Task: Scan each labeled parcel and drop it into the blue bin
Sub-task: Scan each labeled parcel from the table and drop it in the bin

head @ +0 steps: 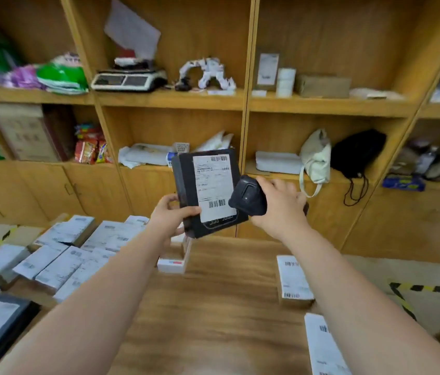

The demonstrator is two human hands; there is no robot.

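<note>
My left hand holds a black parcel upright above the table by its lower left corner. A white shipping label with barcodes faces me. My right hand grips a black handheld scanner, whose head sits right at the label's lower right edge. Several labeled parcels lie on the table to the left. Two more labeled boxes lie at the right. No blue bin is in view.
The wooden table stretches below my arms. A small white box stands under the held parcel. Behind it a wooden shelf unit carries a scale, bags and boxes. Hazard-striped tape marks a surface at the right.
</note>
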